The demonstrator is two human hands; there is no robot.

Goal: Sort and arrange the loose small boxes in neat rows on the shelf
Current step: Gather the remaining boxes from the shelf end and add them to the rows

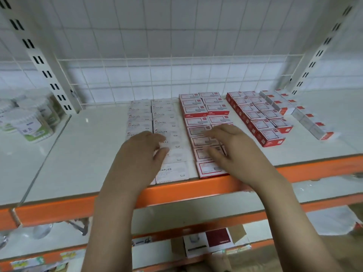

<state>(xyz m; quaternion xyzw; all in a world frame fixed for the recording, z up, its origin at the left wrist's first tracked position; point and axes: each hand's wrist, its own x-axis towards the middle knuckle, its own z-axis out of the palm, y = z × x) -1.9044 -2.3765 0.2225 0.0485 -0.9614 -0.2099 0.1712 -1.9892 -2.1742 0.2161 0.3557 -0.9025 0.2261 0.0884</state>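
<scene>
Two rows of white staple boxes [163,118] lie flat on the white shelf [82,146], running from the wire back to the orange front edge. Right beside them lie two rows of red-and-white boxes [204,114]. My left hand [145,152] rests palm down on the white boxes near the front, fingers loosely bent. My right hand [229,146] rests on the red-and-white boxes, fingers spread over them. Further right stand two more red box rows [257,116] and a slanted line of grey-and-red boxes [312,122].
Clear tubs of cotton buds [31,118] stand on the neighbouring shelf at far left. A white wire grid [176,79] backs the shelf, with slotted uprights on both sides. The orange front rail [176,191] runs below my wrists. Lower shelves hold cartons [210,242].
</scene>
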